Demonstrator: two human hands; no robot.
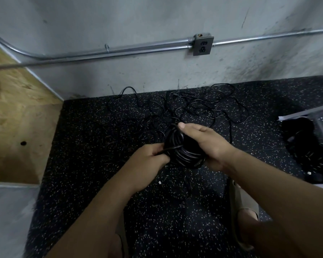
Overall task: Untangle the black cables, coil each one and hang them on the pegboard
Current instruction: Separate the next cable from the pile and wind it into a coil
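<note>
Reaching in from below the cable coil (176,144) with the bare left forearm (101,211) and right forearm (268,185), converging on it. Pinching one strand at the coil's left edge with the curled left grip (147,158). Wrapping the right grip (207,144) over the coil's right side, with thumb lying across its top and fingers hidden behind it.

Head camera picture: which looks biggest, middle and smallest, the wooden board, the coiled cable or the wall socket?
1. wooden board
2. coiled cable, though it is nearest the camera, which makes it look bigger
3. wall socket, farthest away
</note>
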